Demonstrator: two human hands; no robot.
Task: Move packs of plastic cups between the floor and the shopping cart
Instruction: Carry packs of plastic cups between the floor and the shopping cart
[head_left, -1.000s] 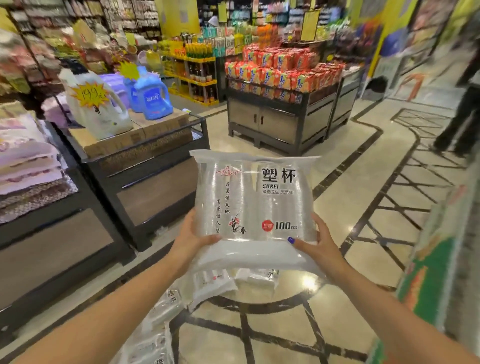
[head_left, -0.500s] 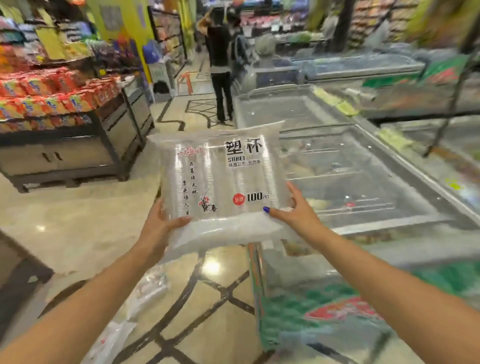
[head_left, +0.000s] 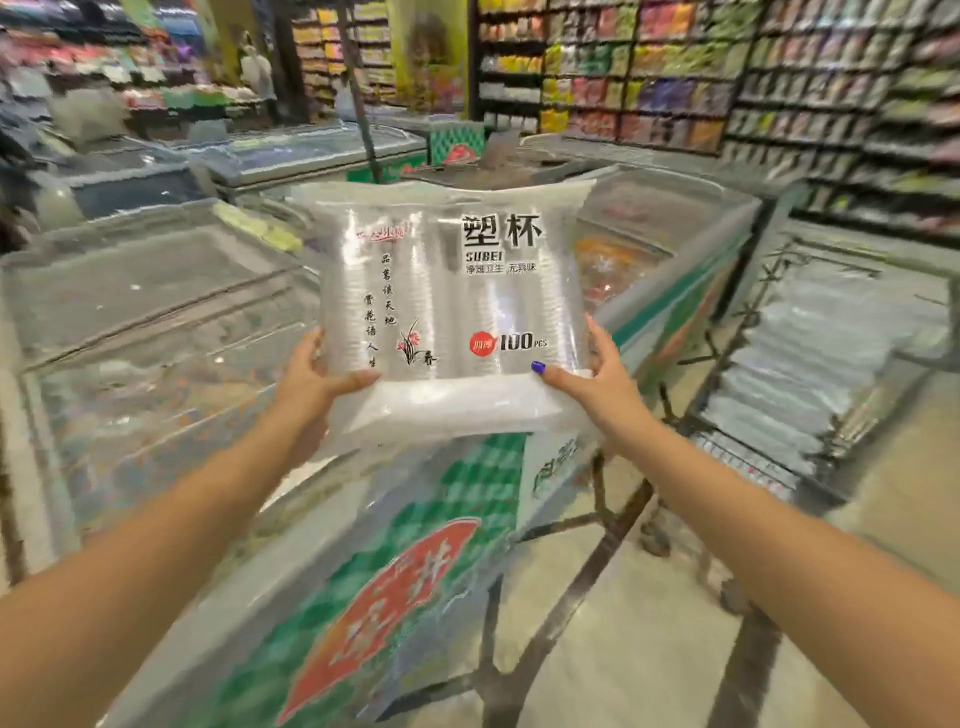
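I hold a clear pack of plastic cups (head_left: 447, 291) upright in front of me at chest height, printed "100 pcs". My left hand (head_left: 311, 379) grips its lower left corner, thumb across the front. My right hand (head_left: 592, 384) grips the lower right corner, its thumb also on the front. The shopping cart (head_left: 737, 364), a dark wire basket, stands to the right. Several more packs of cups (head_left: 810, 374) lie stacked inside it.
A glass-topped chest freezer (head_left: 156, 338) with a green and red front panel fills the left and centre, directly below the held pack. More freezers stand behind it. Stocked shelves (head_left: 779, 78) line the back right. Pale tiled floor (head_left: 649, 649) runs between the freezer and the cart.
My view has swung right, from the aisle with the floor packs past the freezers to the cart. The pack stays held in both hands in front of me.
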